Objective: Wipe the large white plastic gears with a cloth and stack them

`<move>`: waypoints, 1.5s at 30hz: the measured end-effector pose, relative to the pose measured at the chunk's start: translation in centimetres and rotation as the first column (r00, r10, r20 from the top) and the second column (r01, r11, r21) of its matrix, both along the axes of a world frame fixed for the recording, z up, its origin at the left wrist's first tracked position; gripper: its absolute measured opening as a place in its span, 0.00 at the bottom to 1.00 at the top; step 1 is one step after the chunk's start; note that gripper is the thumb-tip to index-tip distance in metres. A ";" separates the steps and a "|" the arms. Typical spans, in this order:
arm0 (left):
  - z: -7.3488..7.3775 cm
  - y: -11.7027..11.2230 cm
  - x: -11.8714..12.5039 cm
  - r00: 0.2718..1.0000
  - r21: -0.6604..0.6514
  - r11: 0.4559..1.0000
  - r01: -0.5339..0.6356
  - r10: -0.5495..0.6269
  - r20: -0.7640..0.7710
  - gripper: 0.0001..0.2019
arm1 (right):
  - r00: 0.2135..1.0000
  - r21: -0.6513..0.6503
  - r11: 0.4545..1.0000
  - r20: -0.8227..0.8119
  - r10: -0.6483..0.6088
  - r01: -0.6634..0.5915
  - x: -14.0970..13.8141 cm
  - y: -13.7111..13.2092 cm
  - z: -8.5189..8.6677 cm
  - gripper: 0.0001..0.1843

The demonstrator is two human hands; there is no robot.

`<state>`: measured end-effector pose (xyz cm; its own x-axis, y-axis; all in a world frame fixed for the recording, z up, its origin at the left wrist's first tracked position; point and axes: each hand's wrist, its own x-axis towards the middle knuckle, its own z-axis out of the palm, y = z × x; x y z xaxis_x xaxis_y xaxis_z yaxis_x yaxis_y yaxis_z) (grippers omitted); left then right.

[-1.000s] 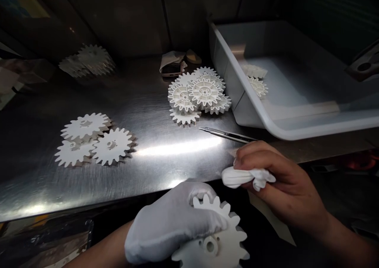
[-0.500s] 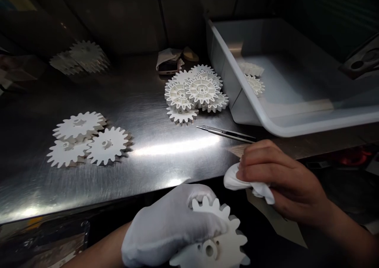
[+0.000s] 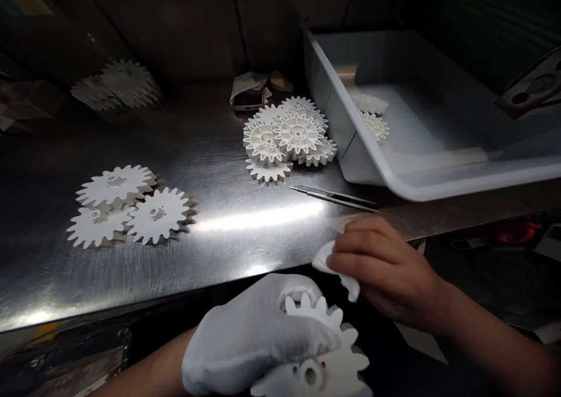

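Steel bench [image 3: 210,256] — white gears [image 3: 298,133], tweezers [image 3: 333,196], plastic tub [image 3: 346,110]

Hands [image 3: 252,332] [image 3: 388,268] hold a seemingly plastic gear [image 3: 319,368], cloth [image 3: 333,265].

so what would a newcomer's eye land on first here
First, the white-gloved left hand at bottom centre, gripping a white plastic gear in front of the bench. To its right, the bare right hand holds a white cloth. Beyond them, a heap of ribbed white gears sits on the shiny steel bench.

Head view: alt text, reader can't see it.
A white-gloved left hand holds a white plastic gear while the bare right hand pinches a white cloth. More gears, tweezers and a gray tub sit on a steel bench.
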<state>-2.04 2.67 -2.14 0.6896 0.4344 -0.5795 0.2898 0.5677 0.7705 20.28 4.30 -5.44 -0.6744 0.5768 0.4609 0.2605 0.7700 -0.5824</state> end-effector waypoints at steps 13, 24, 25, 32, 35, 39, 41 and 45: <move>1.1 0.5 -0.3 0.974 -0.063 0.998 -0.007 -0.007 -0.228 0.12 | 0.987 -0.608 0.781 -0.036 0.156 -0.146 1.4 0.1 2.1 0.08; 1.2 0.7 -0.6 0.963 -0.092 0.996 0.000 -0.025 -0.268 0.11 | 0.980 -0.614 0.764 -0.096 0.175 -0.197 1.5 0.3 2.1 0.08; 1.1 0.7 -0.7 0.964 -0.089 0.996 -0.002 -0.022 -0.267 0.11 | 0.979 -0.619 0.761 -0.065 0.196 -0.193 1.5 0.3 2.0 0.08; 0.8 0.6 -0.4 0.971 -0.055 0.999 0.001 -0.014 -0.239 0.10 | 0.993 -0.624 0.774 -0.049 0.104 -0.112 2.0 0.6 1.8 0.08; 0.9 0.6 -0.5 0.974 -0.067 0.997 -0.024 0.008 -0.228 0.13 | 0.992 -0.645 0.757 -0.124 0.033 -0.106 2.0 0.4 1.6 0.07; 0.9 -0.2 -1.2 0.983 -0.111 0.981 -0.157 0.145 -0.109 0.11 | 0.981 -0.624 0.780 -0.175 -0.083 -0.046 1.9 0.0 1.2 0.07; 0.8 -0.9 -1.6 0.973 -0.134 0.965 -0.224 0.213 -0.091 0.10 | 0.978 -0.601 0.799 -0.177 -0.113 -0.016 1.9 -0.1 1.0 0.08; 1.1 -1.0 -1.7 0.946 -0.124 0.949 -0.290 0.264 -0.191 0.09 | 0.972 -0.586 0.809 -0.206 -0.109 -0.034 1.6 0.1 0.6 0.10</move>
